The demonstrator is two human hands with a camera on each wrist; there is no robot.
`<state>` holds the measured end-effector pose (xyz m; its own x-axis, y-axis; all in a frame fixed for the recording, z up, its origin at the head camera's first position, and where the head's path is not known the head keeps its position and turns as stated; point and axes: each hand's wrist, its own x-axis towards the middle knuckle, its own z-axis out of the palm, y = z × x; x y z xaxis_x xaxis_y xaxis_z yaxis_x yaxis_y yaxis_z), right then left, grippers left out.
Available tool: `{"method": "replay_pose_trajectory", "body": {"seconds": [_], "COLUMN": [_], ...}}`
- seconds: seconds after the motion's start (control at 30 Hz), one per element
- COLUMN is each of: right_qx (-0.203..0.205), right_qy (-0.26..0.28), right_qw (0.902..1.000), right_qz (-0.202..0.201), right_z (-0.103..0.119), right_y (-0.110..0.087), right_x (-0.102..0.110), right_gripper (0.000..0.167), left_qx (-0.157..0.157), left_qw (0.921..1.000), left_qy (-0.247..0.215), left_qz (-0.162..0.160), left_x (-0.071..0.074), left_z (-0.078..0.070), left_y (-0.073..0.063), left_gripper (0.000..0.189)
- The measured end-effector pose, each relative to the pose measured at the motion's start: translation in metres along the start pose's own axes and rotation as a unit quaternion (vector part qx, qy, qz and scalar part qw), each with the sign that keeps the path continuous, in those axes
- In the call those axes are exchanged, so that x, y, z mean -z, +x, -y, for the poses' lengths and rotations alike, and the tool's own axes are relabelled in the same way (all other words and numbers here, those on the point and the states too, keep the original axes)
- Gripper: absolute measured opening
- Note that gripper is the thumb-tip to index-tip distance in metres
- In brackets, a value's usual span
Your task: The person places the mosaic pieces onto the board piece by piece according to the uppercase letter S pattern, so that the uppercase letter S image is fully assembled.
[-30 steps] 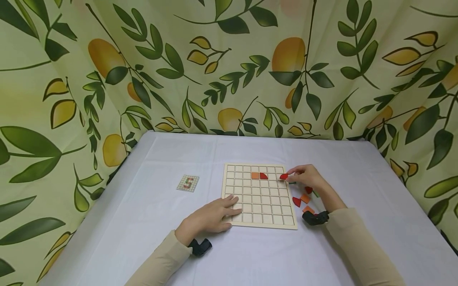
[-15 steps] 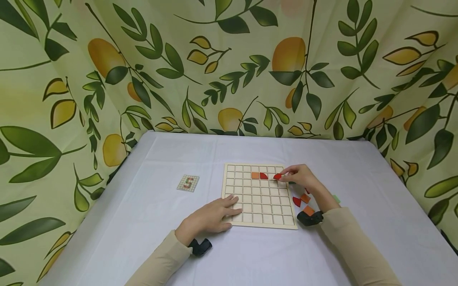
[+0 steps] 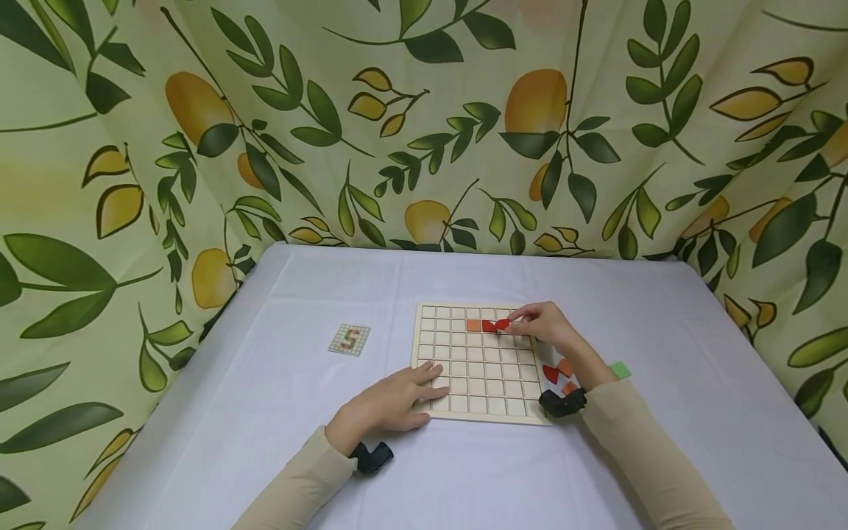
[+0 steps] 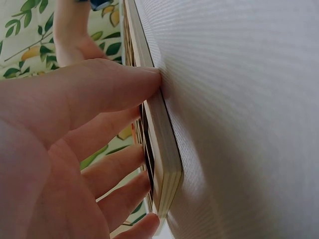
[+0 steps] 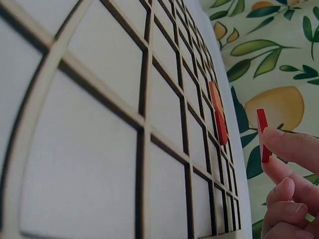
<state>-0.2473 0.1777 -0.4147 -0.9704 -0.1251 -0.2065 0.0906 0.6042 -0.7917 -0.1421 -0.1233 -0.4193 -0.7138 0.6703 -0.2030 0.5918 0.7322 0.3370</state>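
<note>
A wooden grid board (image 3: 473, 384) lies on the white table. In its second row from the back sit an orange square tile (image 3: 473, 324) and a red quarter-circle tile (image 3: 488, 326), side by side. My right hand (image 3: 545, 324) pinches another red quarter-circle tile (image 3: 503, 324) between thumb and finger, just right of the placed red one; the right wrist view shows this held tile (image 5: 263, 135) above the board's surface. My left hand (image 3: 394, 399) rests on the board's near left corner, fingers spread over the cells and thumb (image 4: 134, 82) at the edge.
Left of the board lies a small pattern card (image 3: 349, 339) with an S-like figure. Right of it are loose tiles: a red one (image 3: 550, 374), an orange one (image 3: 564, 367) and a green one (image 3: 620, 369). A patterned curtain (image 3: 424, 147) hangs behind the table.
My right hand has carried the red quarter-circle tile leftward from the board's right edge to beside the placed red tile. The left hand has stayed where it was.
</note>
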Motion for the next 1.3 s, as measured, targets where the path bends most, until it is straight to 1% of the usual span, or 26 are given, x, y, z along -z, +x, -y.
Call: {"method": "replay_pose_trajectory", "body": {"seconds": [0.3,0.53,0.73,0.83,1.07,1.3], "right_qx": [0.017,0.011,0.015,0.024,0.044,0.045], "right_qy": [0.007,0.02,0.01,0.004,0.008,0.0], "right_qw": [0.9998,0.9996,0.9996,0.9994,0.9987,0.9988], "right_qz": [0.005,0.016,0.02,0.023,0.024,0.022], "right_z": [0.004,0.006,0.011,0.013,0.015,0.019], "right_y": [0.003,0.006,0.008,0.009,0.015,0.018], "right_x": [-0.006,-0.012,-0.015,-0.017,-0.024,-0.031], "right_gripper": [0.035,0.033,0.033,0.033,0.032,0.029], "left_qx": [-0.004,-0.008,-0.004,-0.004,-0.003,-0.005], "left_qw": [1.0,0.9999,1.0,1.0,1.0,0.9999], "left_qy": [0.002,0.004,0.003,0.003,0.004,0.002], "left_qz": [-0.003,-0.01,-0.008,-0.008,-0.005,-0.009], "left_x": [0.0,0.0,0.001,0.001,0.002,0.001], "left_z": [0.0,-0.001,-0.001,-0.001,-0.001,-0.001], "left_y": [0.0,-0.001,-0.001,-0.001,-0.001,-0.001], "left_gripper": [0.05,0.049,0.049,0.05,0.05,0.05]}}
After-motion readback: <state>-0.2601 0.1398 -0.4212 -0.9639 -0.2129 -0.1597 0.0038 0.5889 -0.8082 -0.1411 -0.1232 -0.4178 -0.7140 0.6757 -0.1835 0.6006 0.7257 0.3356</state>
